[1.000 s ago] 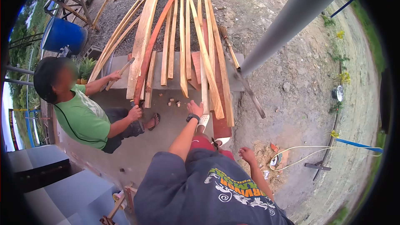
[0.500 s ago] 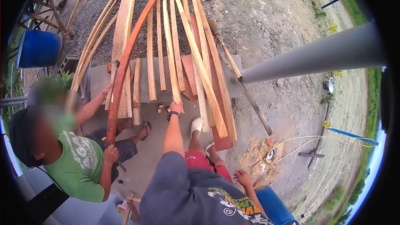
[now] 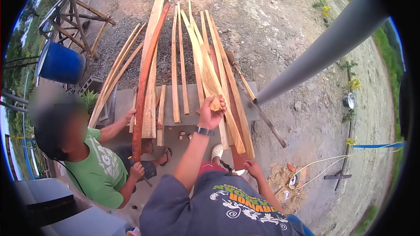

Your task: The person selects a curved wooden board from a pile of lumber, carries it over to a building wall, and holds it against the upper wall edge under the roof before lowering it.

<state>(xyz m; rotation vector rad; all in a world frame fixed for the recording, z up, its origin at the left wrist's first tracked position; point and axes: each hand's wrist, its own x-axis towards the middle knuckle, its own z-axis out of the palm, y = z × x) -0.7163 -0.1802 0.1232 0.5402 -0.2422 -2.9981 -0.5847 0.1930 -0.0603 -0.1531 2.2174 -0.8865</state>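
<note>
My left hand (image 3: 212,112) is closed around the near end of a light wooden strip (image 3: 202,67), raised above the other strips and running away from me. My right hand (image 3: 253,169) is low at my right side with its fingers curled, near the end of a pale strip (image 3: 238,105); I see nothing held in it. More long strips lie side by side across a low grey slab (image 3: 166,114). A reddish board (image 3: 240,161) shows beneath those on the right.
At the left, a co-worker in a green shirt (image 3: 103,166) holds a red-brown strip (image 3: 143,83). A grey post (image 3: 315,52) slants at the right. Beyond are a blue drum (image 3: 62,62), a wooden frame (image 3: 78,26), sawdust (image 3: 280,179) and a looped cord (image 3: 323,160).
My left hand has lifted the gripped strip's end and brought it right, over the other strips. My right hand has moved up towards the strip ends. The co-worker's red-brown strip now stands more upright in view.
</note>
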